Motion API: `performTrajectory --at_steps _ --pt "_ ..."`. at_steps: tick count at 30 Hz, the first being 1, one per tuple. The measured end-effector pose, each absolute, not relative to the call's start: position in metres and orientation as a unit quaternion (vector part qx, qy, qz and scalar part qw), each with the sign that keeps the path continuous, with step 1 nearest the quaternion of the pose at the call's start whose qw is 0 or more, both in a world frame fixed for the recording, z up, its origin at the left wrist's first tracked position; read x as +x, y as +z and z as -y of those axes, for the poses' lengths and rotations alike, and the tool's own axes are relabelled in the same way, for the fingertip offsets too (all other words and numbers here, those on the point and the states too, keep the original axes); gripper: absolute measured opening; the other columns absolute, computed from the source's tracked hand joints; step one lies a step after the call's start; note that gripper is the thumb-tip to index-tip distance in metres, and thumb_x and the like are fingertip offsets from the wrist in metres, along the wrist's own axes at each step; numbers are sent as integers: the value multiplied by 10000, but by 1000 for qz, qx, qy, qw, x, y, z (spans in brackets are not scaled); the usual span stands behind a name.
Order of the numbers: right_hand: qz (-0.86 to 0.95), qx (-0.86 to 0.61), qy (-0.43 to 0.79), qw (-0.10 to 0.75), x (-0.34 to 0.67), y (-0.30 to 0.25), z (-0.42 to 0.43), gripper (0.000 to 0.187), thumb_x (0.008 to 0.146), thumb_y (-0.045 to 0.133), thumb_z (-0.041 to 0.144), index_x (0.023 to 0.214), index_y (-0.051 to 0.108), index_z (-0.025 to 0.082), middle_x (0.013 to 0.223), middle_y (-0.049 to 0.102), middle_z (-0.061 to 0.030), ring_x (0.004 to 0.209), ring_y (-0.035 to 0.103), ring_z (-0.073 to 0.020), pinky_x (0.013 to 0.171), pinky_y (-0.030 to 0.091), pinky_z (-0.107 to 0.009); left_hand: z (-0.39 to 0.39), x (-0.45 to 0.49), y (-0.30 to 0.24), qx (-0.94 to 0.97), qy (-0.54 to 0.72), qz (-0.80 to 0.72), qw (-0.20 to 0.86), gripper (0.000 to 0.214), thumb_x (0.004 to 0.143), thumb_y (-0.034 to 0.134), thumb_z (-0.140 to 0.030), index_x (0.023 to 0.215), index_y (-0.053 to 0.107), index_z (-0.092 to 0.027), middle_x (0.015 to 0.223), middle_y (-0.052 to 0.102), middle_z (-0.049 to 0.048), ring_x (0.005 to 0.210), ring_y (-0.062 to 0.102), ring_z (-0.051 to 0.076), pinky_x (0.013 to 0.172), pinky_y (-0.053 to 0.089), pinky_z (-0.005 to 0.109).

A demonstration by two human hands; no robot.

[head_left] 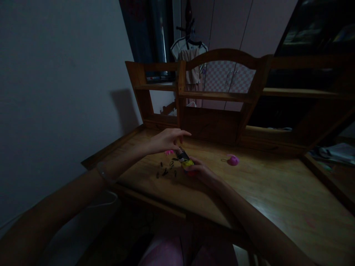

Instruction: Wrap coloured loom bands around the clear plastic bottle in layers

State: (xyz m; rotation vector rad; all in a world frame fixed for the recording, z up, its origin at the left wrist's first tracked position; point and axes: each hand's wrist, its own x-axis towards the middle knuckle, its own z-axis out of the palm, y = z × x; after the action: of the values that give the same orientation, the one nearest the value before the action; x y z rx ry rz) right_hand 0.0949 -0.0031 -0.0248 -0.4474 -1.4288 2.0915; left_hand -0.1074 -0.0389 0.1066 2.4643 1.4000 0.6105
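Note:
My right hand (200, 169) is wrapped round a small packet (187, 162), yellow and reddish at the near end and dark towards the far end. Dim light hides what the packet is exactly. Over its dark end hovers my left hand (169, 139), index finger stretched out and thumb hanging down at or very near the packet. I see nothing held in that hand. On the desk below lie several small dark loops (171, 164), perhaps hair ties. A bright pink piece (168, 152) sits partly behind my left hand.
A round pink object (233, 160) with a thin loop lies right of my hands on the wooden desk (266, 184). Wooden shelving (216, 123) rises along the back edge. A pale wall (63, 88) borders the left side. A white cable (107, 201) hangs below the desk's left front.

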Motion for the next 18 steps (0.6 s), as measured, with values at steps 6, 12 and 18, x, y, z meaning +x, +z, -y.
performTrajectory --at_steps 6,12,18 --pt "513 -155 792 292 92 -28 0 390 637 734 134 1022 710 190 978 693 -28 833 601 -158 722 448 -243 45 -114 121 847 230 -468 107 495 856 617 -233 1346 543 -254 1083 636 57 914 631 161 802 514 283" --pt "460 -185 785 372 87 -33 -6 319 649 736 162 965 699 179 908 696 -32 798 610 -166 694 459 -259 52 -137 84 774 289 -563 22 278 932 495 -252 1165 640 -204 1092 650 64 997 604 187 933 475 351" --pt "382 -220 788 430 92 -35 -19 307 633 765 192 921 659 189 846 689 1 700 601 -129 626 465 -246 44 -137 -4 815 197 -534 106 349 885 453 -89 1168 629 -190 1269 571 107 1188 499 222 1043 385 375"
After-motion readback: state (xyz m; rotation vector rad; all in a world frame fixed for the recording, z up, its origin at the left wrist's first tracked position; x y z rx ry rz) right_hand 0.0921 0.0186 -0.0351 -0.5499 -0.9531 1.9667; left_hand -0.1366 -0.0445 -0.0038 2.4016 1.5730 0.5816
